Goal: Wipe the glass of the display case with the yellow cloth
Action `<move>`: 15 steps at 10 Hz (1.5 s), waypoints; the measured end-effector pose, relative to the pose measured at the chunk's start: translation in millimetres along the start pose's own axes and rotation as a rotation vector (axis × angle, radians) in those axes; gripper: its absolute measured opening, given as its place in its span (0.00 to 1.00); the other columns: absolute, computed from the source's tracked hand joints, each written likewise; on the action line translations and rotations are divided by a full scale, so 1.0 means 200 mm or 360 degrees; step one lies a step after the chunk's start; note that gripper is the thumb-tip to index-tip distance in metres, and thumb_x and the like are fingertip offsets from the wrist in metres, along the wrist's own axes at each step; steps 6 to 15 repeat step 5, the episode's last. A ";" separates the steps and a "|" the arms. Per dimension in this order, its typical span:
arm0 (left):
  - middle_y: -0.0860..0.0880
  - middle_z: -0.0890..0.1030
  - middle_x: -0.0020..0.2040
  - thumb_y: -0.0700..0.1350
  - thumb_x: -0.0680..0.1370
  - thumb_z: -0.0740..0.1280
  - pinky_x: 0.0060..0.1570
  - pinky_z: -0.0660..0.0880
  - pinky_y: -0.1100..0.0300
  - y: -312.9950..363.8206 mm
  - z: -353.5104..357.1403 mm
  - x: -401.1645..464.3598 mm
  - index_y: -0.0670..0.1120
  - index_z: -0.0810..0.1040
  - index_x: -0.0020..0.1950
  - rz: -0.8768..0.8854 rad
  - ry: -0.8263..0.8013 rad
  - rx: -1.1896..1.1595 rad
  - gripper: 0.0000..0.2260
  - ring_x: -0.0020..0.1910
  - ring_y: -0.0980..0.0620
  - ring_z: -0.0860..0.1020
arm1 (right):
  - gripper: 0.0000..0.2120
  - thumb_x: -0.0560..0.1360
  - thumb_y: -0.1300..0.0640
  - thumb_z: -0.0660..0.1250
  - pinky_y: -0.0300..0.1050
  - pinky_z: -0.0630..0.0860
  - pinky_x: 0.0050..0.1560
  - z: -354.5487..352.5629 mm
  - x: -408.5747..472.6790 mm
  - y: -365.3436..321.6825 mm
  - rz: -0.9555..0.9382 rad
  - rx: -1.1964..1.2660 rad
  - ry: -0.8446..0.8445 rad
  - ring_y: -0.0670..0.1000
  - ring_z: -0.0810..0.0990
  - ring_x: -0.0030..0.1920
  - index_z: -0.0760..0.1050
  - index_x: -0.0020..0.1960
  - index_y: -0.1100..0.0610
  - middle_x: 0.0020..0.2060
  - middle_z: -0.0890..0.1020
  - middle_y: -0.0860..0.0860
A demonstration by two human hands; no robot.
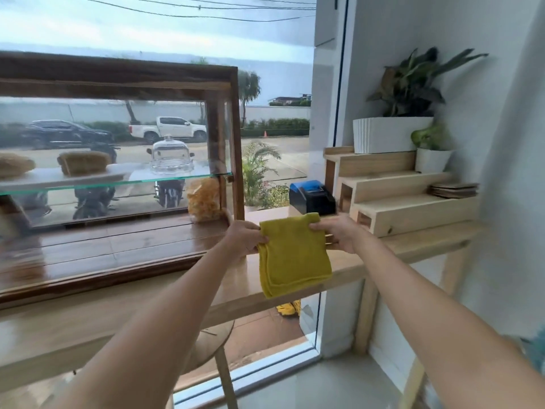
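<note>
A folded yellow cloth [293, 256] hangs in the air above the wooden counter [339, 271], just right of the display case. My left hand [243, 237] pinches its upper left corner and my right hand [339, 231] pinches its upper right corner. The display case [118, 84] is a dark wooden frame with glass panes, standing on the counter to the left. Inside it a glass shelf [118, 183] carries bread loaves and a glass dome, and a bag of snacks [204, 200] stands on its floor. Neither hand touches the case.
A blue and black receipt printer [311, 199] sits just behind the cloth. A stepped pale wooden stand [407, 202] at the right holds white plant pots [389, 134] and a stack of coasters [454, 190]. A round stool [211, 346] stands under the counter by the window.
</note>
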State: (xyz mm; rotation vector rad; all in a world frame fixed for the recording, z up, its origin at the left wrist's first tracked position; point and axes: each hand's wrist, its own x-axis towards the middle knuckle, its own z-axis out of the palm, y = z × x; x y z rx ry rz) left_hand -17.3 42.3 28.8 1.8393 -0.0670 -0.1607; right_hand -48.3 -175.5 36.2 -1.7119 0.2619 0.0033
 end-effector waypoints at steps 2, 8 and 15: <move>0.43 0.81 0.40 0.35 0.69 0.67 0.44 0.77 0.56 -0.13 0.11 0.11 0.41 0.83 0.45 0.0288 0.0502 0.0643 0.08 0.43 0.46 0.78 | 0.17 0.70 0.54 0.77 0.39 0.73 0.40 0.08 0.22 0.10 -0.0130 -0.0375 0.0406 0.50 0.77 0.42 0.81 0.55 0.61 0.48 0.82 0.53; 0.42 0.82 0.52 0.42 0.74 0.67 0.48 0.77 0.55 -0.26 0.16 0.19 0.40 0.76 0.59 0.0508 0.0558 0.1220 0.15 0.51 0.43 0.80 | 0.09 0.70 0.59 0.74 0.51 0.84 0.46 0.16 0.43 0.23 -0.0028 -0.0495 0.0505 0.57 0.85 0.41 0.78 0.44 0.64 0.42 0.84 0.60; 0.42 0.82 0.52 0.42 0.74 0.67 0.48 0.77 0.55 -0.26 0.16 0.19 0.40 0.76 0.59 0.0508 0.0558 0.1220 0.15 0.51 0.43 0.80 | 0.09 0.70 0.59 0.74 0.51 0.84 0.46 0.16 0.43 0.23 -0.0028 -0.0495 0.0505 0.57 0.85 0.41 0.78 0.44 0.64 0.42 0.84 0.60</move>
